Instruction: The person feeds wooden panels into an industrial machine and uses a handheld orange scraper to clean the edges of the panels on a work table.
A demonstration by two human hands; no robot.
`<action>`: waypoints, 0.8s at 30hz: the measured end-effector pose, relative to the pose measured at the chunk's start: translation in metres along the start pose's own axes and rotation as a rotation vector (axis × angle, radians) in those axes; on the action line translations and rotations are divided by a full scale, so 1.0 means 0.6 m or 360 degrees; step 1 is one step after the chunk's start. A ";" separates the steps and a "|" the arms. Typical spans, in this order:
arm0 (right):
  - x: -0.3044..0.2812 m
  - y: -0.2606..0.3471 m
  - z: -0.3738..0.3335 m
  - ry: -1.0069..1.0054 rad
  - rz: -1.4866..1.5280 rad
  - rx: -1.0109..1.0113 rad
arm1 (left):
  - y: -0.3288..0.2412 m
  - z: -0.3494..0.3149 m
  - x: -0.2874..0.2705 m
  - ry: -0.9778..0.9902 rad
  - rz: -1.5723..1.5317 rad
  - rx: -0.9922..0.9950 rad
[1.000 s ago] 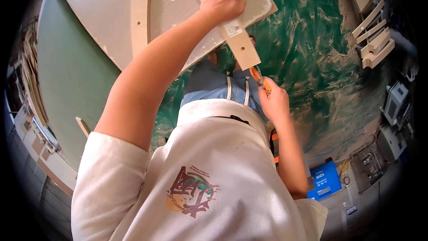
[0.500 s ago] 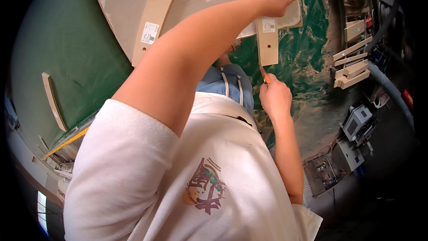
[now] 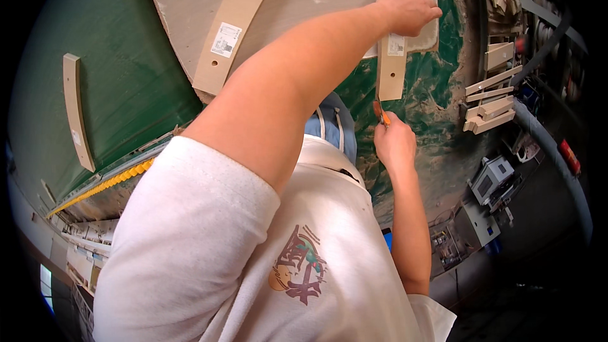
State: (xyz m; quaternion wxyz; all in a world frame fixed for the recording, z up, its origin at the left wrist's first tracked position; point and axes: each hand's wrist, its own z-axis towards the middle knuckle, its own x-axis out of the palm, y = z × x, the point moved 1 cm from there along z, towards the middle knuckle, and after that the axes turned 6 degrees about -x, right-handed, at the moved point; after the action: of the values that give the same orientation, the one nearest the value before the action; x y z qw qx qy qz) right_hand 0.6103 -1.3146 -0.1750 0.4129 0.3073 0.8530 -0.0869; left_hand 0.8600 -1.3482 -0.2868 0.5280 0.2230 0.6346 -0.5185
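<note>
My left hand (image 3: 411,9) lies across a pale wooden strip (image 3: 392,63), its fingers stretched past the strip's right side. The strip has a round hole near its near end and a white printed label. In my right hand (image 3: 397,144) is an orange-handled knife, likely a utility knife (image 3: 382,114), its tip at the near left corner of the strip's end. Beneath the strip lies a large worn board (image 3: 310,3), and the near end projects beyond its edge. To the left, a curved wooden strip (image 3: 233,16) with holes and a label rests on the same board.
A dusty green surface (image 3: 421,88) lies under the board. Another curved wooden piece (image 3: 75,111) is on the green surface at far left, near a yellow coiled hose (image 3: 117,180). Wood offcuts (image 3: 491,111) are stacked at right, beyond them a grey hose (image 3: 551,145) and a grey machine box (image 3: 491,180).
The whole view has shifted slightly, so the strips and board appear farther right. Both hands keep their places, the left on the strip and the right with the knife at its end.
</note>
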 end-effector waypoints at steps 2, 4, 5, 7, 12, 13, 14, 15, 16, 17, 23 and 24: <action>0.006 -0.003 0.003 -0.0024 0.0016 -0.0019 | 0.000 0.000 -0.004 0.0031 -0.0004 0.0012; 0.009 -0.008 0.004 -0.0015 -0.0003 -0.0012 | 0.006 0.003 -0.012 0.0012 -0.0041 0.0043; 0.014 -0.012 -0.001 0.0009 -0.0033 0.0007 | 0.007 0.005 -0.016 0.0002 -0.0060 0.0060; 0.024 -0.013 -0.002 -0.0022 0.0013 -0.0001 | 0.001 0.003 -0.028 0.0053 -0.0077 0.0053; 0.007 -0.010 -0.021 -0.0088 0.0244 -0.0057 | 0.002 0.008 -0.036 -0.0117 -0.0300 0.0071; 0.003 -0.011 -0.020 -0.0081 0.0285 -0.0091 | 0.009 0.004 -0.040 -0.0176 -0.0373 0.0054; 0.002 -0.016 -0.023 -0.0061 0.0322 -0.0121 | 0.016 -0.007 -0.046 -0.0390 -0.0415 -0.0040; -0.002 -0.020 -0.024 -0.0047 0.0348 -0.0141 | 0.025 -0.016 -0.055 -0.0612 -0.0457 -0.0125; 0.001 -0.022 -0.033 -0.0028 0.0396 -0.0124 | 0.029 -0.024 -0.074 -0.0805 -0.0519 -0.0179; 0.007 -0.028 -0.036 -0.0062 0.0510 -0.0117 | 0.050 -0.039 -0.094 -0.0802 -0.0479 -0.0512; 0.051 -0.049 -0.058 -0.0032 0.0849 -0.0141 | 0.192 -0.201 -0.167 -0.0579 0.0318 -0.1403; 0.055 -0.052 -0.059 -0.0029 0.0864 -0.0151 | 0.209 -0.209 -0.172 -0.0502 0.0296 -0.1394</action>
State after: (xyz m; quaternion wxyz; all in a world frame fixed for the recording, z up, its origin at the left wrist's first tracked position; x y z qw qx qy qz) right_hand 0.5532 -1.3101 -0.1803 0.4426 0.5042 0.7388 0.0644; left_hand 0.9447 -1.1634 -0.2587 0.7064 -0.0462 0.6830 -0.1802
